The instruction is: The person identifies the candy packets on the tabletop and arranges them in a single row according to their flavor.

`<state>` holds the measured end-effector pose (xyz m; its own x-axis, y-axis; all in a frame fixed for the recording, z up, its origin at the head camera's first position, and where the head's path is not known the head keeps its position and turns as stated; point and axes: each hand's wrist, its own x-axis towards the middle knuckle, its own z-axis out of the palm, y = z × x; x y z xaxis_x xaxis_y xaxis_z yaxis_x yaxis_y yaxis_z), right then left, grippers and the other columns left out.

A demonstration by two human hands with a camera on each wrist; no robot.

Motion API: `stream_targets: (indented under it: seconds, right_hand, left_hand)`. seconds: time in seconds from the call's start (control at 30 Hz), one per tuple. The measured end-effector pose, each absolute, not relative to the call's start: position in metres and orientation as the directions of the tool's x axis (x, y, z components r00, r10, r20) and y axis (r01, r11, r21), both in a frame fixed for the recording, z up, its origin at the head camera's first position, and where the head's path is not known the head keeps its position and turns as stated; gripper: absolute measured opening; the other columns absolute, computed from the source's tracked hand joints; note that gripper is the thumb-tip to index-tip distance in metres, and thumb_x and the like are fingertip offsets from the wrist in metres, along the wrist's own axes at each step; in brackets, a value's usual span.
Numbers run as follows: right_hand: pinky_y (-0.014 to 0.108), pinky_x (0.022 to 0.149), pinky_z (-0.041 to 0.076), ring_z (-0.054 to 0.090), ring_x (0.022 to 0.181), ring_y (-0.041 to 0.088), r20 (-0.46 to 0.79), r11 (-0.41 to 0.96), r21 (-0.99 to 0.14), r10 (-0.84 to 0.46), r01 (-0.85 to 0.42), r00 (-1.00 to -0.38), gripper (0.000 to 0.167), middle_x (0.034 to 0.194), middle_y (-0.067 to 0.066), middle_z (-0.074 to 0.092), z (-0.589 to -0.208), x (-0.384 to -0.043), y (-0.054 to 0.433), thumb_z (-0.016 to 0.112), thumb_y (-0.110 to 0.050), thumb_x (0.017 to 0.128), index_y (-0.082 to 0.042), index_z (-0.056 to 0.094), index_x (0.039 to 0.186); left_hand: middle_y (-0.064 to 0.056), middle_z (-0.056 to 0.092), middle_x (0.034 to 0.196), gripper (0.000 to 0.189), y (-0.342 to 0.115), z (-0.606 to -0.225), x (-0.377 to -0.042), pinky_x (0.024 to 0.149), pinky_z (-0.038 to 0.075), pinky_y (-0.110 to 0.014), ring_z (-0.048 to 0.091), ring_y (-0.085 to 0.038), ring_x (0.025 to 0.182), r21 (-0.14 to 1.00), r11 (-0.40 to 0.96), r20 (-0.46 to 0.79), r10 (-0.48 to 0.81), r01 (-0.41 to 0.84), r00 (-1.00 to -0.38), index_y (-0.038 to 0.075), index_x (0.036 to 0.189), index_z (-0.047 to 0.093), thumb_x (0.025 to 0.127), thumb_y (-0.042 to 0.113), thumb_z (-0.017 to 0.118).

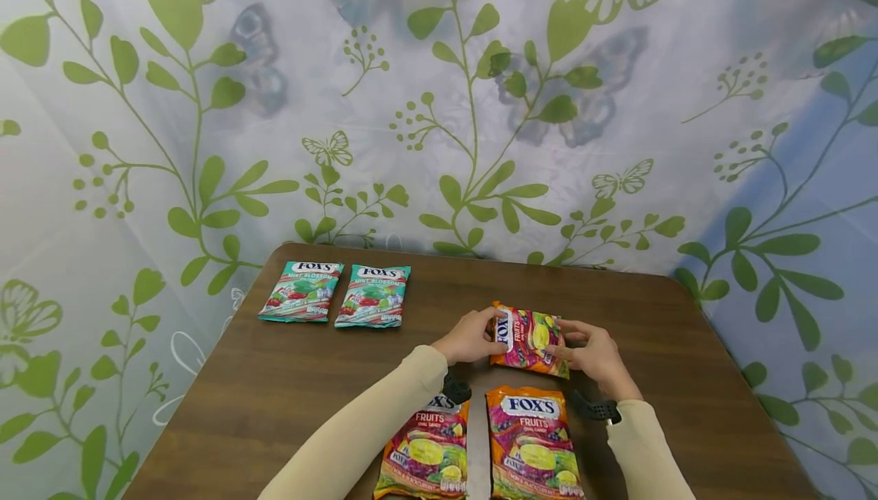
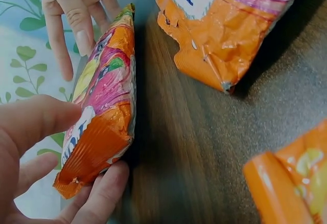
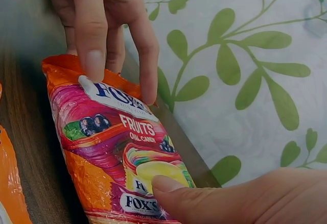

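An orange and purple bag of fruit candy (image 1: 527, 338) lies turned sideways on the table, its printed front up. At its logo end my left hand (image 1: 473, 336) grips it, the thumb (image 2: 48, 117) over the front and fingers (image 2: 104, 193) curled under the edge. My right hand (image 1: 595, 354) holds the opposite end; its thumb (image 3: 189, 196) presses on the printed lemon, and its other fingers reach along the far edge. Two matching fruit candy bags, a left one (image 1: 427, 454) and a right one (image 1: 533, 447), lie side by side nearer the body, below the hands.
Two teal mint candy bags, one (image 1: 302, 292) beside the other (image 1: 373, 296), lie at the table's back left. The brown wooden table (image 1: 274, 393) ends at a leaf-patterned curtain (image 1: 384, 142) behind. A pale strip runs between the two near fruit bags.
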<state>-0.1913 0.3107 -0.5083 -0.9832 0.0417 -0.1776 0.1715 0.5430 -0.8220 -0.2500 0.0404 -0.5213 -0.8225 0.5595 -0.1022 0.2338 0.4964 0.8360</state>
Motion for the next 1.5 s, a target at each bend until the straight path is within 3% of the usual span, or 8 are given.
stream_targets:
  seconds: [0.23, 0.43, 0.77, 1.1, 1.5]
  right_hand:
    - [0.051, 0.09, 0.064, 0.061, 0.124, 0.054, -0.181, 0.544, -0.823, 0.02, 0.163, -0.983, 0.065, 0.143, 0.037, 0.056, -0.511, -0.195, 0.311, 0.085, -0.017, 0.099, 0.002, 0.058, 0.155]
    - [0.052, 0.09, 0.063, 0.061, 0.126, 0.054, -0.194, 0.542, -0.825, -0.005, 0.161, -0.981, 0.066, 0.149, 0.039, 0.053, -0.51, -0.196, 0.311, 0.085, -0.013, 0.098, 0.003, 0.057, 0.156]
    - [0.052, 0.091, 0.063, 0.066, 0.122, 0.052, -0.215, 0.548, -0.821, -0.031, 0.164, -0.976, 0.069, 0.154, 0.04, 0.048, -0.507, -0.197, 0.311, 0.085, -0.01, 0.098, 0.003, 0.054, 0.158]
    - [0.053, 0.093, 0.062, 0.06, 0.129, 0.057, -0.192, 0.551, -0.821, -0.024, 0.147, -0.981, 0.069, 0.156, 0.04, 0.046, -0.512, -0.194, 0.308, 0.086, -0.009, 0.096, 0.002, 0.056, 0.156]
    - [0.053, 0.095, 0.062, 0.057, 0.128, 0.055, -0.19, 0.556, -0.814, 0.019, 0.169, -0.982, 0.069, 0.153, 0.038, 0.046, -0.512, -0.187, 0.299, 0.087, -0.006, 0.094, 0.001, 0.057, 0.156]
  left_hand:
    - [-0.014, 0.056, 0.122, 0.065, 0.044, -0.524, -0.25, 0.08, 0.056, -0.029, 0.062, -0.019, 0.098, 0.835, 0.506, -0.108, 0.535, 0.215, -0.838, 0.008, 0.152, 0.059, 0.095, 0.015, 0.089]
    - [-0.013, 0.056, 0.122, 0.063, 0.044, -0.523, -0.252, 0.081, 0.053, -0.029, 0.057, -0.016, 0.097, 0.822, 0.522, -0.108, 0.536, 0.228, -0.838, 0.008, 0.153, 0.059, 0.098, 0.019, 0.087]
    - [-0.013, 0.058, 0.127, 0.061, 0.046, -0.522, -0.254, 0.096, 0.056, -0.035, 0.055, -0.02, 0.105, 0.789, 0.562, -0.11, 0.526, 0.248, -0.843, 0.009, 0.151, 0.059, 0.098, 0.021, 0.086]
    - [-0.015, 0.057, 0.135, 0.061, 0.045, -0.525, -0.258, 0.11, 0.052, -0.044, 0.058, -0.027, 0.121, 0.773, 0.576, -0.108, 0.533, 0.266, -0.839, 0.011, 0.151, 0.06, 0.097, 0.02, 0.087]
    - [-0.014, 0.059, 0.132, 0.063, 0.043, -0.51, -0.263, 0.107, 0.052, -0.035, 0.057, -0.022, 0.115, 0.701, 0.606, -0.098, 0.603, 0.375, -0.792, 0.008, 0.153, 0.06, 0.096, 0.017, 0.087]
